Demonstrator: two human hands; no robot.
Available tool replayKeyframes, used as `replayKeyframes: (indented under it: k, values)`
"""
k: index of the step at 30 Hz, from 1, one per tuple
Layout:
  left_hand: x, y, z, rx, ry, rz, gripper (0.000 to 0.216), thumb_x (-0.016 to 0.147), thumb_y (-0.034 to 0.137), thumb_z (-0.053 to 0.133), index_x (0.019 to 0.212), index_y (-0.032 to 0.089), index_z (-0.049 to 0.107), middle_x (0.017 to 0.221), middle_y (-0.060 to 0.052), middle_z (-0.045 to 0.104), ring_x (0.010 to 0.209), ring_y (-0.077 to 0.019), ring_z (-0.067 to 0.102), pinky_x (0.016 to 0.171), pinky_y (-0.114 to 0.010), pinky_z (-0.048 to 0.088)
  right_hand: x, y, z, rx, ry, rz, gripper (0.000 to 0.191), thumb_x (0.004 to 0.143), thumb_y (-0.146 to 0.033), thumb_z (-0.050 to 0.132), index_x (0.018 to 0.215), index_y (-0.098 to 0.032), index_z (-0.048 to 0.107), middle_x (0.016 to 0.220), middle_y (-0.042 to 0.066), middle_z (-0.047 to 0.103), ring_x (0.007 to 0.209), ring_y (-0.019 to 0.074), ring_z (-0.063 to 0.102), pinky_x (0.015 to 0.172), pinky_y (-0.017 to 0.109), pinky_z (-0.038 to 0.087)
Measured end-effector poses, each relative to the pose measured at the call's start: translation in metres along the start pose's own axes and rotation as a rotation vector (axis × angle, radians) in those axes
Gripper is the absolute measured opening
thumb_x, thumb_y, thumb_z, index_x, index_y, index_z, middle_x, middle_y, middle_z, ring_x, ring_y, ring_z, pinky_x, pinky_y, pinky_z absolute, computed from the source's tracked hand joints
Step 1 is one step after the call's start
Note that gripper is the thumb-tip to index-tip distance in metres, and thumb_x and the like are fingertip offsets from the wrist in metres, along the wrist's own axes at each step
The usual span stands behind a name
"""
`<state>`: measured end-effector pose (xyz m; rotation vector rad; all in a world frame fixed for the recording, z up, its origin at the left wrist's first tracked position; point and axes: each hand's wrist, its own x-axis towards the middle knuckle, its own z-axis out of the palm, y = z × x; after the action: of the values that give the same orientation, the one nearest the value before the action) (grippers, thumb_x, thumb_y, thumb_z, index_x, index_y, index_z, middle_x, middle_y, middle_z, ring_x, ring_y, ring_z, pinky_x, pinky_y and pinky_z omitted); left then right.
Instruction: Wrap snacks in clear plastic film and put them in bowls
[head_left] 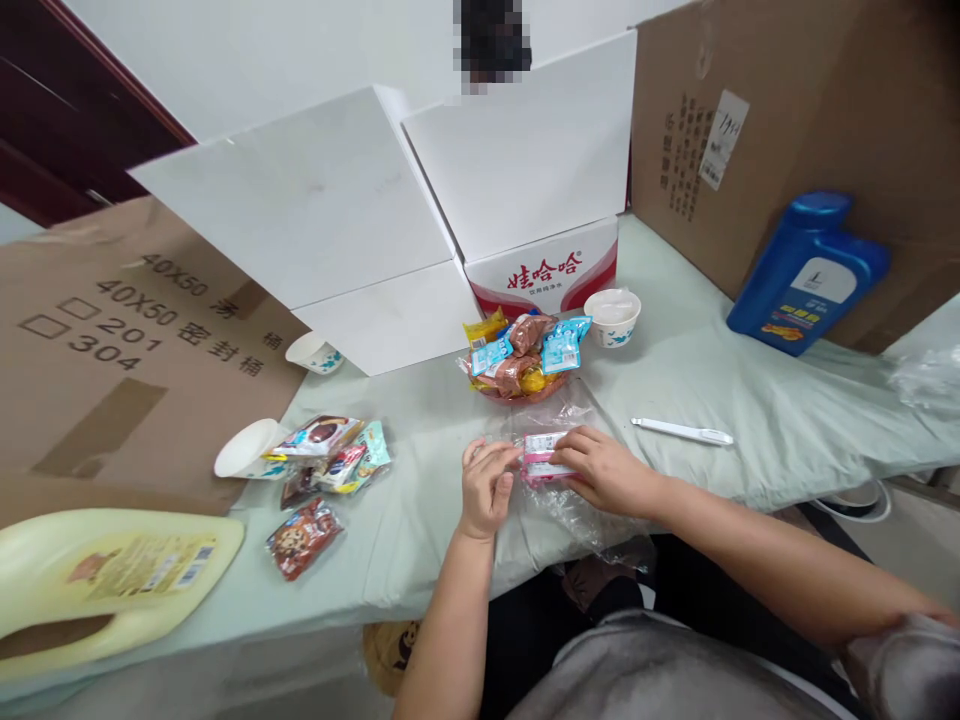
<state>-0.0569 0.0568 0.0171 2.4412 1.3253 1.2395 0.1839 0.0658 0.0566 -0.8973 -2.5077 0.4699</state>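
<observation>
Two pink-and-white packs lie side by side on clear plastic film near the table's front edge. My right hand covers their right end, its fingers closed over them. At their left end is my left hand, with bent fingertips close to the edge and the thumb apart from the fingers. Whether those fingertips pinch any film is too small to tell. More crumpled plastic spreads beneath my right wrist. Just behind the packs stands a basket heaped with wrapped snacks.
A white cutter-like tool lies right of my right hand. Snack packets and a tipped paper bowl are at left. Another bowl, a blue bottle, a yellow jug, white boxes and brown cartons surround the workspace.
</observation>
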Motion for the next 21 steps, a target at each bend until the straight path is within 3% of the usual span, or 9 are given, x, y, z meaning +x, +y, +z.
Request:
replayKeyframes:
  k: [3,6,9,13,16,19,21]
  values:
    - [-0.001,-0.003,0.006,0.013,-0.055,-0.066,0.034,0.094,0.030,0.040,0.074,0.021,0.065,0.061,-0.001,0.062,0.062,-0.0163,0.059,0.077,-0.034,0.044,0.012,0.019,0.012,-0.162,-0.086,0.046,0.060,0.075,-0.032,0.071,0.131,-0.019,0.054,0.133,0.019,0.051,0.115,0.0362,0.049,0.093,0.054,0.041]
    - [-0.002,-0.005,0.012,0.125,-0.109,-0.134,0.026,0.088,0.030,0.053,0.066,0.021,0.062,0.054,0.001,0.056,0.056,-0.0148,0.054,0.066,-0.030,0.042,0.013,0.033,0.011,-0.184,-0.128,0.119,0.070,0.074,-0.034,0.072,0.137,-0.018,0.049,0.126,0.019,0.054,0.109,0.0340,0.052,0.091,0.051,0.043]
    - [-0.002,-0.006,0.016,0.160,-0.156,-0.145,0.019,0.083,0.026,0.059,0.064,0.021,0.061,0.051,0.003,0.054,0.053,-0.0142,0.052,0.066,-0.030,0.041,0.008,0.044,-0.009,-0.024,-0.151,0.144,0.067,0.071,-0.032,0.074,0.133,-0.017,0.053,0.116,0.015,0.060,0.106,0.0299,0.056,0.092,0.044,0.045]
    - [-0.001,-0.006,0.018,0.176,-0.226,-0.154,0.016,0.080,0.022,0.059,0.064,0.021,0.059,0.056,0.002,0.060,0.055,-0.0148,0.055,0.069,-0.032,0.041,0.011,0.048,-0.054,0.406,-0.202,0.122,0.060,0.076,-0.038,0.070,0.131,-0.021,0.054,0.115,0.008,0.064,0.098,0.0233,0.062,0.084,0.036,0.050]
    - [-0.001,-0.007,0.019,0.177,-0.245,-0.160,0.015,0.081,0.022,0.060,0.065,0.021,0.059,0.058,0.002,0.062,0.056,-0.0152,0.056,0.069,-0.033,0.041,0.036,0.041,-0.076,0.535,0.003,0.071,0.057,0.084,-0.042,0.061,0.136,-0.023,0.049,0.123,0.007,0.061,0.104,0.0232,0.060,0.085,0.036,0.050]
    - [-0.002,-0.009,0.019,0.180,-0.233,-0.154,0.016,0.082,0.022,0.059,0.066,0.021,0.059,0.058,0.001,0.062,0.056,-0.0152,0.056,0.070,-0.033,0.042,0.082,0.037,-0.074,0.269,0.383,0.051,0.057,0.084,-0.039,0.061,0.138,-0.027,0.047,0.129,0.009,0.056,0.117,0.0281,0.051,0.099,0.045,0.041]
    - [-0.002,-0.009,0.019,0.183,-0.221,-0.143,0.017,0.082,0.022,0.059,0.065,0.021,0.058,0.058,0.001,0.061,0.056,-0.0154,0.056,0.069,-0.033,0.042,0.114,0.041,-0.061,0.014,0.490,0.106,0.058,0.083,-0.031,0.062,0.138,-0.023,0.048,0.133,0.013,0.052,0.122,0.0313,0.045,0.103,0.048,0.036]
